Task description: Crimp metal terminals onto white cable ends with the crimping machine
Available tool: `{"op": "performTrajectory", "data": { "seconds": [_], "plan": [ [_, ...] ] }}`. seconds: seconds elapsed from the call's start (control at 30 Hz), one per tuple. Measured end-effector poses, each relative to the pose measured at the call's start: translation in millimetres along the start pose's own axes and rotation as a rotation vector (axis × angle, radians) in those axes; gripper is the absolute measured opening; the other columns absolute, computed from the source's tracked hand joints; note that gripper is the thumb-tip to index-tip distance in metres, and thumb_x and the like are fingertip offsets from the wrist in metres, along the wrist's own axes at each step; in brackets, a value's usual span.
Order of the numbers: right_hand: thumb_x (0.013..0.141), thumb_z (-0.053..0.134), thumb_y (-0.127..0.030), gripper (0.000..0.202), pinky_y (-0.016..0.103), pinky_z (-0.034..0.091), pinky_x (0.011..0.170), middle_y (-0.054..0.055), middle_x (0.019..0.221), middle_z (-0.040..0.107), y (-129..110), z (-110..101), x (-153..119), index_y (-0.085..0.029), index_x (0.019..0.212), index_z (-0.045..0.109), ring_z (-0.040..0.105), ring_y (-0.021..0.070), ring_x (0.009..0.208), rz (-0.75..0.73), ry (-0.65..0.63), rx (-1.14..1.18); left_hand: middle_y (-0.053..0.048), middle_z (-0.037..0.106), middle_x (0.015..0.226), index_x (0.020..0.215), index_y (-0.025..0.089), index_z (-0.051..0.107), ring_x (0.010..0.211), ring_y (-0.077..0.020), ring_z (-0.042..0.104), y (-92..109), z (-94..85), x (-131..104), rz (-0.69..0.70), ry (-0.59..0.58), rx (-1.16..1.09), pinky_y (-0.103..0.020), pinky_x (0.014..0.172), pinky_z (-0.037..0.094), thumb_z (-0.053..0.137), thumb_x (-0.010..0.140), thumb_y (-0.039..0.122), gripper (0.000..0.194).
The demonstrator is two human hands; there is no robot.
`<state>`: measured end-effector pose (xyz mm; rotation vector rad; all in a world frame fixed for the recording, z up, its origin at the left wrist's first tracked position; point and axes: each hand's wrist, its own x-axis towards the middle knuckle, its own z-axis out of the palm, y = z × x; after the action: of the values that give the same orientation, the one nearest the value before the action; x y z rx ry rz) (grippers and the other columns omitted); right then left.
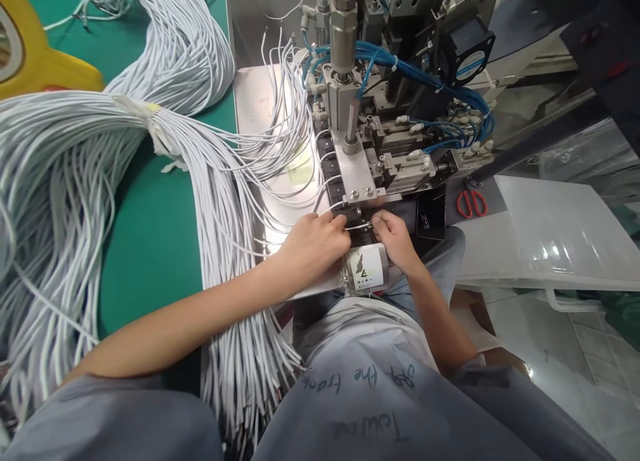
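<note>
A short stretch of white cable (359,227) runs between my two hands at the front of a metal machine (356,164). My left hand (316,244) has its fingers closed on this cable. At the cable's end, my right hand (393,237) pinches with thumb and forefinger; the tip there is too small to make out. Several other white cables lead into the machine's black side blocks (327,155). Just below my hands sits a small clear box with a white label (367,269).
A large tied bundle of white cables (200,161) lies over the green table (135,247) at left. Right of the machine are a phone (431,214), red-handled scissors (471,203) and a translucent plastic sheet (565,227). A yellow tape dispenser (55,64) stands at upper left. Blue air hoses (415,74) cross the machine.
</note>
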<state>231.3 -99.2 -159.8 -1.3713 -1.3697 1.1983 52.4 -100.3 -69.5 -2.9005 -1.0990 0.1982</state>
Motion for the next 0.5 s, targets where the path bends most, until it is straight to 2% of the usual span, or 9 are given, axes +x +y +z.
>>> {"op": "performTrajectory", "data": {
  "seconds": [0.07, 0.17, 0.2, 0.23, 0.27, 0.33, 0.4, 0.43, 0.5],
  "plan": [
    [0.086, 0.047, -0.037, 0.027, 0.024, 0.033, 0.054, -0.004, 0.059, 0.04, -9.4, -3.5, -9.1, -0.02, 0.064, 0.045, 0.038, 0.0108, 0.056, -0.036, 0.149, -0.064, -0.009, 0.061, 0.074, 0.07, 0.011, 0.063, 0.069, -0.0201, 0.059, -0.1, 0.5, 0.0, -0.034, -0.011, -0.016, -0.027, 0.049, 0.033, 0.052, 0.078, 0.004, 0.015],
    [0.088, 0.044, -0.031, 0.023, 0.025, 0.035, 0.055, -0.002, 0.062, 0.046, -31.5, -0.5, -41.3, -0.02, 0.069, 0.049, 0.041, 0.0111, 0.056, -0.13, 0.391, -0.143, -0.012, 0.062, 0.083, 0.083, 0.009, 0.065, 0.073, -0.0202, 0.059, -0.5, 2.8, 1.8, -0.148, -0.021, -0.03, -0.027, 0.051, 0.032, 0.046, 0.082, 0.005, 0.02],
    [0.088, 0.044, -0.031, 0.022, 0.025, 0.035, 0.055, -0.002, 0.062, 0.048, -38.9, 4.0, -55.0, -0.02, 0.071, 0.052, 0.042, 0.0112, 0.055, -0.16, 0.407, -0.165, -0.014, 0.062, 0.086, 0.09, 0.009, 0.065, 0.074, -0.0209, 0.059, -0.5, 3.5, 2.4, -0.201, -0.014, -0.04, -0.028, 0.052, 0.032, 0.043, 0.085, 0.008, 0.022],
    [0.088, 0.045, -0.03, 0.022, 0.025, 0.036, 0.055, -0.001, 0.061, 0.051, -45.2, 10.5, -68.6, -0.02, 0.072, 0.054, 0.043, 0.0115, 0.054, -0.183, 0.371, -0.183, -0.015, 0.062, 0.088, 0.094, 0.007, 0.065, 0.075, -0.0219, 0.059, -0.4, 4.1, 2.9, -0.254, -0.001, -0.059, -0.029, 0.053, 0.032, 0.041, 0.088, 0.014, 0.025],
    [0.088, 0.045, -0.03, 0.022, 0.025, 0.037, 0.055, -0.001, 0.061, 0.053, -49.6, 19.0, -81.3, -0.02, 0.072, 0.056, 0.046, 0.0118, 0.054, -0.196, 0.268, -0.193, -0.016, 0.062, 0.089, 0.096, 0.007, 0.065, 0.076, -0.0232, 0.058, -0.4, 4.5, 3.2, -0.295, 0.021, -0.082, -0.029, 0.054, 0.033, 0.038, 0.092, 0.023, 0.032],
    [0.088, 0.046, -0.029, 0.024, 0.025, 0.038, 0.056, 0.0, 0.059, 0.057, -51.3, 41.5, -101.2, -0.019, 0.071, 0.06, 0.049, 0.0122, 0.054, -0.158, -0.074, -0.187, -0.016, 0.062, 0.088, 0.09, 0.008, 0.066, 0.074, -0.0232, 0.057, -0.2, 4.7, 3.7, -0.311, 0.051, -0.119, -0.03, 0.056, 0.032, 0.029, 0.095, 0.038, 0.048],
    [0.088, 0.045, -0.03, 0.025, 0.024, 0.039, 0.056, 0.0, 0.059, 0.06, -43.9, 68.6, -112.6, -0.018, 0.075, 0.063, 0.051, 0.0121, 0.053, -0.05, -0.418, -0.148, -0.014, 0.062, 0.085, 0.081, 0.009, 0.066, 0.069, -0.02, 0.055, 0.3, 3.9, 4.2, -0.3, 0.076, -0.15, -0.029, 0.055, 0.03, 0.022, 0.096, 0.038, 0.055],
    [0.088, 0.044, -0.031, 0.025, 0.024, 0.04, 0.056, 0.0, 0.06, 0.06, -37.9, 82.2, -115.3, -0.018, 0.079, 0.064, 0.052, 0.012, 0.053, 0.007, -0.535, -0.122, -0.014, 0.062, 0.084, 0.078, 0.009, 0.066, 0.065, -0.018, 0.054, 0.8, 3.2, 4.4, -0.299, 0.094, -0.165, -0.029, 0.054, 0.028, 0.02, 0.096, 0.035, 0.055],
    [0.087, 0.045, -0.032, 0.023, 0.024, 0.041, 0.058, 0.0, 0.065, 0.062, -25.2, 105.4, -116.9, -0.018, 0.084, 0.063, 0.053, 0.0121, 0.056, 0.079, -0.641, -0.066, -0.012, 0.061, 0.082, 0.077, 0.008, 0.064, 0.06, -0.0149, 0.05, 2.0, 1.7, 4.8, -0.308, 0.14, -0.189, -0.028, 0.053, 0.025, 0.021, 0.094, 0.03, 0.051]
  ]
}}
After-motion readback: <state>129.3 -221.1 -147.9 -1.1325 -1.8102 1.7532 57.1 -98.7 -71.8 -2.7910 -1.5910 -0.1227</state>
